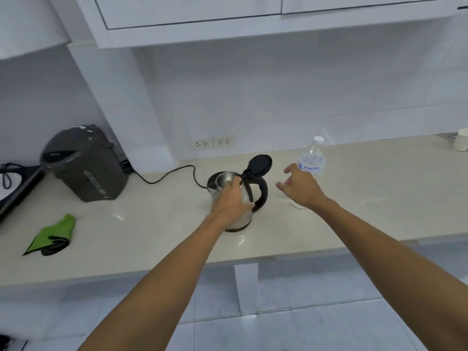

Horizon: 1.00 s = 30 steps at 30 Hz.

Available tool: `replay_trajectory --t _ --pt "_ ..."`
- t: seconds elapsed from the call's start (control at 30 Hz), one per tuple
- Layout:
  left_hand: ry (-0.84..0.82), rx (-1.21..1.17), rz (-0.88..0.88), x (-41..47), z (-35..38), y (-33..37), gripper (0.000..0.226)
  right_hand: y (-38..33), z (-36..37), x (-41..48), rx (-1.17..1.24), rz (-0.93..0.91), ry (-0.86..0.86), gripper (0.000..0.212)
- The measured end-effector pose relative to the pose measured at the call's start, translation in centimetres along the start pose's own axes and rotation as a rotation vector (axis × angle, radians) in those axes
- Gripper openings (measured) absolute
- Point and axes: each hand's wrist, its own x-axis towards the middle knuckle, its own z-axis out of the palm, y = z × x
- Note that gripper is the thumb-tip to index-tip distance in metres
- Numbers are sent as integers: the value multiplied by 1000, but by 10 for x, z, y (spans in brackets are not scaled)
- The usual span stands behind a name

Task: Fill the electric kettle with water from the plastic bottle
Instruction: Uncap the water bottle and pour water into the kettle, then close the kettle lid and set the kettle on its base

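Right hand point(300, 187) fingers spread wide, empty | upright clear plastic water bottle point(312, 162) just beyond them, nearer this hand | left hand point(231, 200) grips open-lidded steel electric kettle point(238, 196) on pale surface point(157, 224).

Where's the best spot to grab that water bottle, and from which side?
Probably around the middle of the Singha water bottle, at the label, coming from the front. It stands upright with its cap on, and its round body suits a wrapping grip. The open right hand is already nearest it, while the left hand steadies the electric kettle.
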Motion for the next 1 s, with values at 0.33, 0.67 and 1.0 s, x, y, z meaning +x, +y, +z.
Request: replay_trajectory --t 0.33,0.67,1.0 --pt "59 18 -135 23 -53 -65 89 -13 31 34 99 49 -87 72" --pt "-89 -85 -181 75 -35 -82 113 -29 40 84 323 -154 153 35" --pt "-152 -209 -167 89 -19 -94 86 -57 75 101 114 -468 -52 51"
